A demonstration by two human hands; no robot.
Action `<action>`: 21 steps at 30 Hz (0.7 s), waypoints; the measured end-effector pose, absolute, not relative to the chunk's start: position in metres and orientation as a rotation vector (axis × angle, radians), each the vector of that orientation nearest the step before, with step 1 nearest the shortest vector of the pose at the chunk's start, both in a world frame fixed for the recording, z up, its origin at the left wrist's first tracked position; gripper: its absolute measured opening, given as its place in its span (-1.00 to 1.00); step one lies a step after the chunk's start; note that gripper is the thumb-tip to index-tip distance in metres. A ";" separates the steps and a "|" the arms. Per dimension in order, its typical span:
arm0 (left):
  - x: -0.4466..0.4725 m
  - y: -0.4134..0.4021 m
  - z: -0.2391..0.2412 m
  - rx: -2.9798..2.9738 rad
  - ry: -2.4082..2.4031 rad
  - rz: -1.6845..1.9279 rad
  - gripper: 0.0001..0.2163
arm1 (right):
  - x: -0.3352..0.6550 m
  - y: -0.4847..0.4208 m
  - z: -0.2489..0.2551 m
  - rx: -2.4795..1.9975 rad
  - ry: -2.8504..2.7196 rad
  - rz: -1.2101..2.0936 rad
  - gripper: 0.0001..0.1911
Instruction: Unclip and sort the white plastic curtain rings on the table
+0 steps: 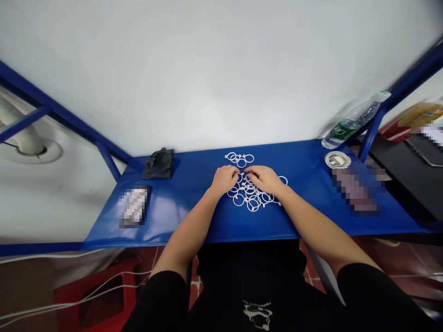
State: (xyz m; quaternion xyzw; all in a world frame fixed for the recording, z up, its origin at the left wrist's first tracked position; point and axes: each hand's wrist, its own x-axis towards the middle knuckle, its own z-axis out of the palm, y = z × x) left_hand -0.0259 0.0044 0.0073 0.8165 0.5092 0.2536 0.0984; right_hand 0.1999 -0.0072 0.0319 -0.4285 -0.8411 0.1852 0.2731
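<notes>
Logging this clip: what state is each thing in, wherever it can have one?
Left hand: fingers curled; hold unclear.
Right hand: fingers bent over the larger ring pile; hold unclear.
Larger ring pile: loose, overlapping.
Smaller ring group: apart from the pile, nearer the wall.
Black bag: crumpled.
Bottle: capped, cap end up; fill unclear.
White coil: wound up.
Left pixelated item: cannot tell.
Right pixelated item: cannot tell.

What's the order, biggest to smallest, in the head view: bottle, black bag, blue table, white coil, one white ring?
1. Blue table
2. Bottle
3. Black bag
4. White coil
5. White ring; the rings look much alike, so I won't rank them against each other.
</notes>
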 end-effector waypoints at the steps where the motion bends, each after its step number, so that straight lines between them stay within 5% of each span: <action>1: -0.026 0.004 0.008 2.418 1.477 0.796 -0.84 | 0.200 -0.008 0.033 -1.168 -2.243 0.526 -0.66; 12: -0.015 -0.004 0.013 2.466 1.268 1.259 -0.81 | 0.195 -0.011 0.035 -1.131 -2.305 0.547 -0.71; 21: -0.016 -0.004 0.014 2.506 1.224 1.174 -0.78 | 0.201 -0.008 0.031 -1.092 -2.247 0.628 -0.74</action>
